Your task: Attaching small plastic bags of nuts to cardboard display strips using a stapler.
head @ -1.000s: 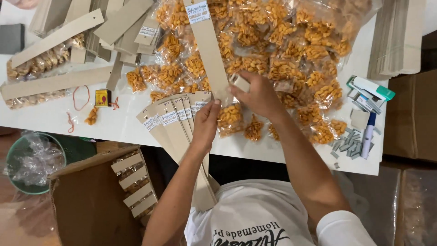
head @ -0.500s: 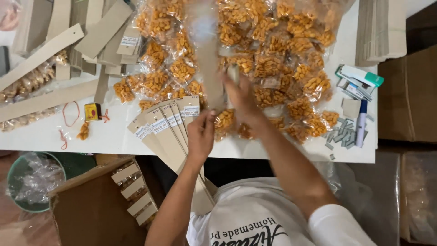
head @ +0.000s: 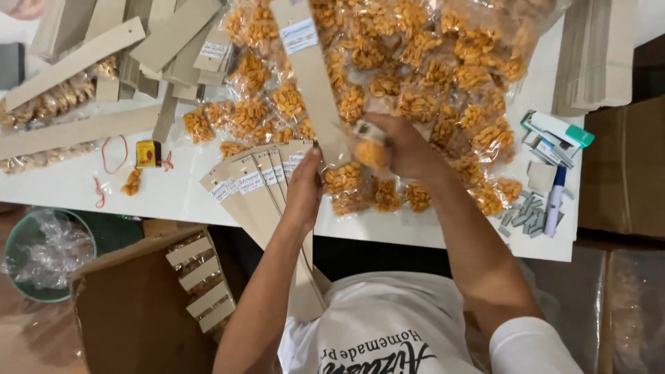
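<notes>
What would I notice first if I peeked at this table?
A heap of clear bags of orange snacks covers the white table. At its near edge the right hand picks up one small bag, while the left hand presses down a fan of cardboard strips.

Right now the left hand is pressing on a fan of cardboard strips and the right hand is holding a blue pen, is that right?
Not quite. In the head view the right hand holds a small snack packet; the blue pen lies untouched near the table's edge. The left hand does press on the cardboard strips.
</notes>
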